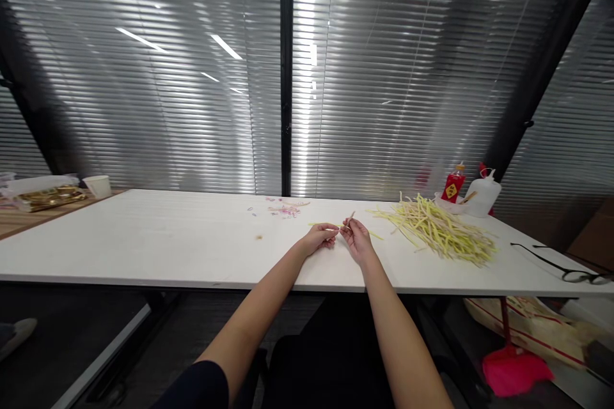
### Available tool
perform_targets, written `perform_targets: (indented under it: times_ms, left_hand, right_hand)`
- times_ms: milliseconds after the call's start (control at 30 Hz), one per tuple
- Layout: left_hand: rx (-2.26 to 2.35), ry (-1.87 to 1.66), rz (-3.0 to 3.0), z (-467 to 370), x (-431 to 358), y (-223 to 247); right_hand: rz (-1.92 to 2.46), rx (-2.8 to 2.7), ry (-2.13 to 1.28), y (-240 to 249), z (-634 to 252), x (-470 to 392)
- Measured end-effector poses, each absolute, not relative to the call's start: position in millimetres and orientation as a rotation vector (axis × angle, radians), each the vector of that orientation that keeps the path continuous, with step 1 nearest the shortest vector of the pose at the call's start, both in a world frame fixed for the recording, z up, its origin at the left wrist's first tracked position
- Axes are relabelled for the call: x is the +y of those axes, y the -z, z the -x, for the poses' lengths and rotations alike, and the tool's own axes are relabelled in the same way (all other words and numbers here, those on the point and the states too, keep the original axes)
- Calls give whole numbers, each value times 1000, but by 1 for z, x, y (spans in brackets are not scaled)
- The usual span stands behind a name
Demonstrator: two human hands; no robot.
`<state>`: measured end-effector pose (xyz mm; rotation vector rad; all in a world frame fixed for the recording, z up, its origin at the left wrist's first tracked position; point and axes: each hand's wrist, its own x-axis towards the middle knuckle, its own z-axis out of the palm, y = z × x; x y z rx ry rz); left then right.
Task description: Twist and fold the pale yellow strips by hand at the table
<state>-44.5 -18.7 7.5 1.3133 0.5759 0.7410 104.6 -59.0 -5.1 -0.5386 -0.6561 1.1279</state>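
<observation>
Both of my hands meet over the white table (182, 243). My left hand (320, 238) has its fingers pinched together near the tips of the other hand; what they hold, if anything, is too small to make out. A short pinkish strip (352, 217) pokes up from the closed fingers of my right hand (357, 239). Behind and beside the hands lies a thin yellow strip (377, 236), partly hidden by them. To the right spreads a loose pile of yellow and pale pink strips (441, 230).
Small pink pieces (288, 209) lie scattered beyond my left hand. At the back right stand a red bottle (453, 185), a white squeeze bottle (483, 195) and a bowl (448, 204). Glasses (575, 275) rest at the right edge. A paper cup (98, 186) is far left.
</observation>
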Motion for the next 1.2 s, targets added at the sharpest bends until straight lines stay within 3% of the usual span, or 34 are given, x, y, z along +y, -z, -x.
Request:
perform_targets:
  times_ms: [1200]
  left_hand:
    - [476,-1102,-1249,38,-14,-4]
  right_hand:
    - [856,-849,-1131,16,-102,-54]
